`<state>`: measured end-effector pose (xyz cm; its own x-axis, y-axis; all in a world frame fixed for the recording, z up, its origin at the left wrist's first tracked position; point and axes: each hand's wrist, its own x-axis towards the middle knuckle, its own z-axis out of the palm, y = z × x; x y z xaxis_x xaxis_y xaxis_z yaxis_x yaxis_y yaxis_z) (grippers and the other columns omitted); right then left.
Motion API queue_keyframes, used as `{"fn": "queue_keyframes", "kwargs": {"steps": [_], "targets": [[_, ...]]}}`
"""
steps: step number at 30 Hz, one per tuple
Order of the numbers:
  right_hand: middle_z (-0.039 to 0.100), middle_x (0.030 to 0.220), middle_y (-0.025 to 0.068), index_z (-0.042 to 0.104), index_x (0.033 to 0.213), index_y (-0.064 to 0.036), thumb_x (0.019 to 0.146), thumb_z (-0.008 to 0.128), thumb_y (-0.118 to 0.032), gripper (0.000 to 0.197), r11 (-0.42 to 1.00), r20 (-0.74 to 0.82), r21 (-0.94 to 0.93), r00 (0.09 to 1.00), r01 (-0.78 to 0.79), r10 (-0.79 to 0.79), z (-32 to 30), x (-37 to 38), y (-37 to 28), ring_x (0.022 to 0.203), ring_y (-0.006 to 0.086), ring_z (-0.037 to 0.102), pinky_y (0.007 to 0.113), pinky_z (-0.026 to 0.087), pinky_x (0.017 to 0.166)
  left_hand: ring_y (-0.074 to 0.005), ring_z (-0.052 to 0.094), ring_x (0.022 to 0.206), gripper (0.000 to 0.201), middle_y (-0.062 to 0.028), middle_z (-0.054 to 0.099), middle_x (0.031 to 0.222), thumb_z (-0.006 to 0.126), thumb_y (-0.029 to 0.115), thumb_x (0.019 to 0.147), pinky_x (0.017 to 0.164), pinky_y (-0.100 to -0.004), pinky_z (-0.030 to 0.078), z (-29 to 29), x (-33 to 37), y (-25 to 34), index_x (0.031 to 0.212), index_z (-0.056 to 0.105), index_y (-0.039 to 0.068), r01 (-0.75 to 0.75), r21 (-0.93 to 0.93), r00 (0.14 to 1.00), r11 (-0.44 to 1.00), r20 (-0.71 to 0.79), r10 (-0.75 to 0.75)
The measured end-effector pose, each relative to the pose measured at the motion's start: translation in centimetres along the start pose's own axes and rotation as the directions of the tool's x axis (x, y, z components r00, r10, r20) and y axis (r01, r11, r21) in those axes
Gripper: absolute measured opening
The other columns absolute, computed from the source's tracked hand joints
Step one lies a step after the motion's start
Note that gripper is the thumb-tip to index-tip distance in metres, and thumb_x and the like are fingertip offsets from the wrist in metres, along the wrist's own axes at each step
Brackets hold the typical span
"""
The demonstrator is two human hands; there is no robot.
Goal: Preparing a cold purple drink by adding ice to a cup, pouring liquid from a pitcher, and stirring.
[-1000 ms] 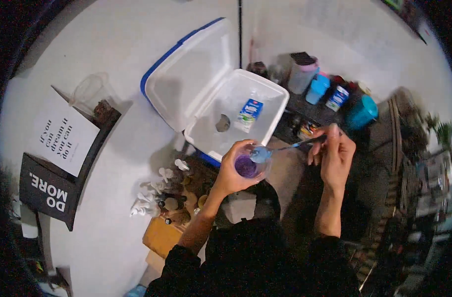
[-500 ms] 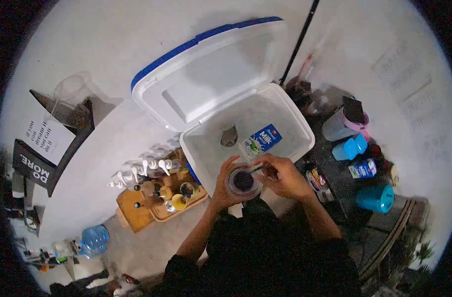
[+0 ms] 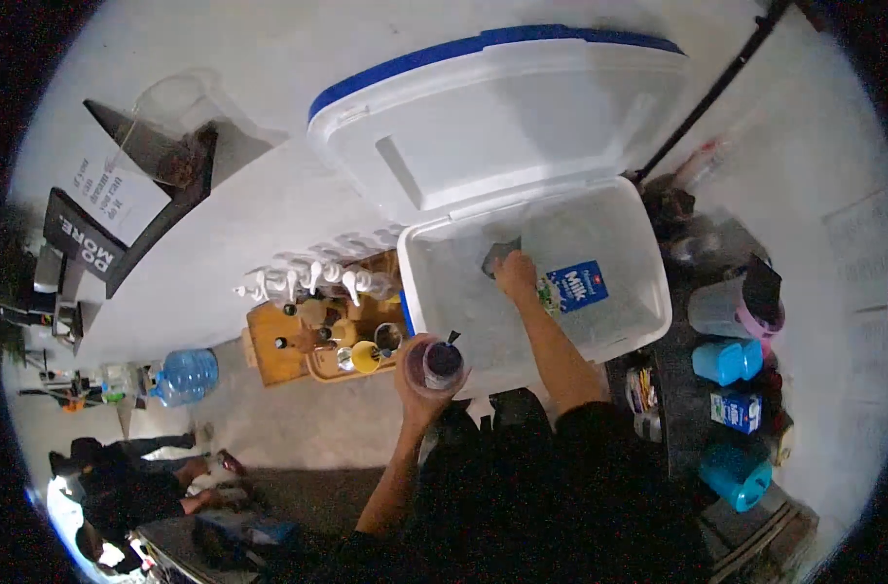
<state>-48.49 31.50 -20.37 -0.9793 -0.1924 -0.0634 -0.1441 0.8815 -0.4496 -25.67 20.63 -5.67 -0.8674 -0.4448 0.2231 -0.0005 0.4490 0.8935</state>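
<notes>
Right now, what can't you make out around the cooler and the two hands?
- Head view: what the right hand grips inside the cooler; only a dark scoop-like shape shows, the hand covers the rest.
- Cup in the left hand: contents too dark and small.
- Cooler's floor: pale and blurred; ice or bare, cannot tell.
- Carton: lower part sunk and hidden.

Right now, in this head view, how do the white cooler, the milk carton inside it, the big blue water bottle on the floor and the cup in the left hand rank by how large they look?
1. White cooler, by far.
2. Milk carton and blue water bottle: look about alike, and the fisheye and differing distances leave it unsure.
3. Cup, held in the left hand.
</notes>
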Motion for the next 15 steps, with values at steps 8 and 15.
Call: {"fn": "queue_keyframes", "kwargs": {"steps": [8, 15], "targets": [[0.063, 0.097, 0.0269, 0.060, 0.098, 0.0074, 0.075, 0.064, -0.015, 0.032, 0.994, 0.014, -0.101, 0.999, 0.048, -0.047, 0.0, 2.2, 0.9, 0.088, 0.0394, 0.064, 0.046, 0.053, 0.076, -0.0223, 0.055, 0.103, 0.074, -0.0115, 0.053, 0.110, 0.087, 0.006, 0.058, 0.091, -0.0351, 0.046, -0.1, 0.8, 0.4, 0.119, 0.044, 0.002, 0.045, -0.058, 0.998, 0.997, -0.044, -0.048], [0.056, 0.113, 0.0279, 0.046, 0.121, 0.0078, 0.084, 0.059, -0.012, 0.044, 0.895, -0.211, -0.440, 0.960, 0.073, -0.182, -11.9, 3.3, 4.7, 0.093, 0.0407, 0.063, 0.046, 0.053, 0.080, -0.0230, 0.054, 0.102, 0.076, -0.0106, 0.052, 0.109, 0.089, 0.011, 0.057, 0.092, -0.0362, 0.044, 1.1, 0.9, -2.7, 0.118, 0.043, 0.004, 0.048, -0.027, 0.998, 0.998, -0.046, -0.049]]}}
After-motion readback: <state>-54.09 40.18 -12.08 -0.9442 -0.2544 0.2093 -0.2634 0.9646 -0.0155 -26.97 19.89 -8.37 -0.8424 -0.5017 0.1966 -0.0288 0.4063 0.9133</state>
